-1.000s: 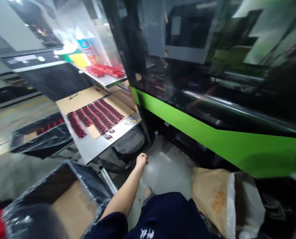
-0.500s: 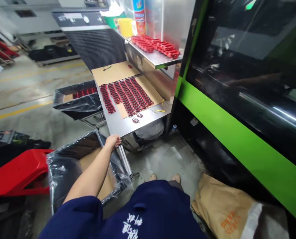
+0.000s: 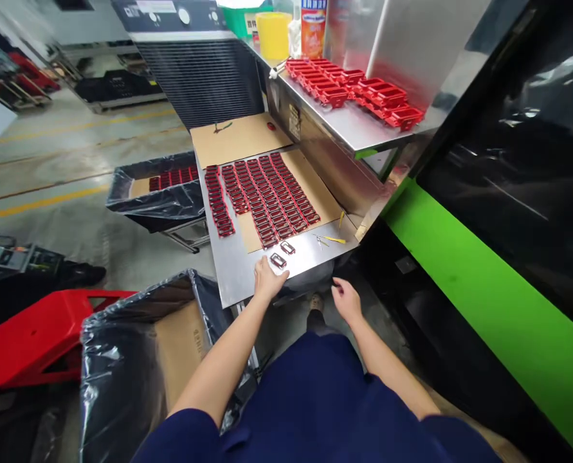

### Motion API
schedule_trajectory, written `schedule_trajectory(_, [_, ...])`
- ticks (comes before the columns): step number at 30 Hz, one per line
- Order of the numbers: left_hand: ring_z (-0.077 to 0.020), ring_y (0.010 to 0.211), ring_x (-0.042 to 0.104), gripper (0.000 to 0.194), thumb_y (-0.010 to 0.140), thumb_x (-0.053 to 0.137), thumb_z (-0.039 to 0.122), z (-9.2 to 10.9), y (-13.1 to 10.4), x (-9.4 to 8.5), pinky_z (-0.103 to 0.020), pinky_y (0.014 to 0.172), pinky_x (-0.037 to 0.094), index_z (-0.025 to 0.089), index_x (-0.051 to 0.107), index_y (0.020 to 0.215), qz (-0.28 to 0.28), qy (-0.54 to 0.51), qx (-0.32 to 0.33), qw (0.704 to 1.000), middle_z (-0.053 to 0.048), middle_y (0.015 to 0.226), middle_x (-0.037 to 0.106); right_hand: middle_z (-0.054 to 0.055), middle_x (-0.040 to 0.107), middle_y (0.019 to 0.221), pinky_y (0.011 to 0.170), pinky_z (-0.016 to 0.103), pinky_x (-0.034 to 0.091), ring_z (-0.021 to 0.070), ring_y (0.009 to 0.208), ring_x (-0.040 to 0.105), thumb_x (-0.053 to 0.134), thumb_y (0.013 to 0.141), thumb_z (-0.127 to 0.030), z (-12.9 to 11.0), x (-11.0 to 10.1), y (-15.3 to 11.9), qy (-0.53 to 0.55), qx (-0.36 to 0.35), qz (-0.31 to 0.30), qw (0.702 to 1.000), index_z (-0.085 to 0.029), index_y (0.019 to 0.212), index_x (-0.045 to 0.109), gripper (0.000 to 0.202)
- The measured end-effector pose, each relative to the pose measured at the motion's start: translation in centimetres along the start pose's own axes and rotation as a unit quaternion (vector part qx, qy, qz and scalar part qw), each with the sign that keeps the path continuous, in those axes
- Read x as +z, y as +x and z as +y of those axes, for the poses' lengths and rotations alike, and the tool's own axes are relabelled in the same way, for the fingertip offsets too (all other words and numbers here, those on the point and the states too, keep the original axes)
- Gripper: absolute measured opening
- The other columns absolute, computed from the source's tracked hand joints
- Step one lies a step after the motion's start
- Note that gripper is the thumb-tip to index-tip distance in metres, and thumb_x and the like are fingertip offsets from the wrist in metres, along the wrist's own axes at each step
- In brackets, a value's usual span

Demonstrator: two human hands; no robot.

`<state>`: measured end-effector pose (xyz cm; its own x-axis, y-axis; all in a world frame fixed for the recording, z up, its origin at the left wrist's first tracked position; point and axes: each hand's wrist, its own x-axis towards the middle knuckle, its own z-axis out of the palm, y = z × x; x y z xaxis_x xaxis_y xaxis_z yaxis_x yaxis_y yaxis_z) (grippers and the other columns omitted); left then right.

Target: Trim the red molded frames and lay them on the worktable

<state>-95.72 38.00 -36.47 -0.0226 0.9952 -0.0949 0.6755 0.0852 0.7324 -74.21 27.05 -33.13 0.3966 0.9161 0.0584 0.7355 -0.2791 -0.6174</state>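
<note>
At the front edge of the metal table [image 3: 233,283], my left hand [image 3: 268,280] has thumb and fingers apart, holding nothing. Just beyond its fingers lies a small red-and-black rectangular frame part [image 3: 278,260], with a second frame part [image 3: 287,247] beside it. My right hand [image 3: 346,301] hangs in the air off the table's front edge, fingers loosely bent with a gap to the thumb; I see nothing in it. Rows of the same red-and-black parts [image 3: 271,196] cover a cardboard sheet [image 3: 251,235]. A yellow-handled tool [image 3: 334,240] lies at the table's right front.
Red parts [image 3: 322,80] stand on the raised metal shelf [image 3: 363,132], near a yellow container [image 3: 273,35] and a spray can [image 3: 313,29]. Plastic-lined bins [image 3: 117,366] stand to the left, beside a red stool [image 3: 35,337]. A green-and-black machine [image 3: 460,257] borders the right.
I am closer to the table. My left hand has moved right along the front edge to the two loose parts. My right hand has come into view.
</note>
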Motion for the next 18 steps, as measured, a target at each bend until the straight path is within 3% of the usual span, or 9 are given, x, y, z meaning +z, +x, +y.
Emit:
schedule_trajectory(4, [-0.0424, 0.141, 0.036, 0.097, 0.068, 0.081, 0.040, 1.7, 1.1, 0.7, -0.053, 0.114, 0.033, 0.015, 0.029, 0.146, -0.001, 0.019, -0.034, 0.999, -0.025, 0.147, 0.037, 0.012, 0.060, 0.126, 0.099, 0.040, 0.049, 0.0254, 0.114, 0.059, 0.068, 0.094, -0.035, -0.7, 2.0, 8.7, -0.045, 0.012, -0.031, 0.998, -0.015, 0.131, 0.059, 0.043])
schedule_trajectory(7, [-0.0437, 0.138, 0.040, 0.101, 0.062, 0.084, 0.040, 2.7, 1.5, 0.9, -0.053, 0.111, 0.038, 0.015, 0.032, 0.146, -0.013, 0.023, -0.070, 0.997, -0.025, 0.144, 0.040, 0.016, 0.057, 0.129, 0.096, 0.040, 0.047, 0.0311, 0.117, 0.056, 0.073, 0.086, -0.045, -1.1, 2.9, 12.7, -0.089, 0.030, -0.056, 0.994, -0.014, 0.134, 0.057, 0.059])
schedule_trajectory(10, [-0.0437, 0.137, 0.040, 0.098, 0.063, 0.083, 0.038, 2.9, 2.1, 1.2, -0.053, 0.111, 0.039, 0.017, 0.035, 0.146, -0.016, 0.020, -0.103, 0.994, -0.022, 0.143, 0.041, 0.016, 0.056, 0.127, 0.092, 0.040, 0.046, 0.0319, 0.113, 0.057, 0.070, 0.086, -0.049, -0.9, 3.4, 14.1, -0.118, 0.045, -0.083, 0.989, -0.017, 0.130, 0.060, 0.055])
schedule_trajectory(14, [-0.0402, 0.134, 0.045, 0.076, 0.070, 0.076, 0.028, 2.0, 2.9, 1.1, -0.052, 0.109, 0.043, 0.019, 0.047, 0.139, -0.028, -0.004, -0.125, 0.992, -0.018, 0.138, 0.046, 0.013, 0.056, 0.123, 0.089, 0.039, 0.045, 0.0291, 0.106, 0.057, 0.062, 0.090, -0.045, -0.5, 3.5, 14.9, -0.112, 0.059, -0.105, 0.986, -0.020, 0.121, 0.064, 0.040])
schedule_trajectory(18, [-0.0305, 0.124, 0.057, 0.068, 0.073, 0.071, 0.023, 1.3, 2.4, -0.8, -0.043, 0.103, 0.051, 0.017, 0.048, 0.137, -0.051, -0.071, -0.097, 0.991, -0.017, 0.138, 0.050, 0.012, 0.059, 0.116, 0.090, 0.039, 0.045, 0.0262, 0.100, 0.058, 0.062, 0.084, -0.041, -0.8, 2.9, 15.4, -0.046, 0.079, -0.107, 0.990, -0.017, 0.104, 0.066, 0.032])
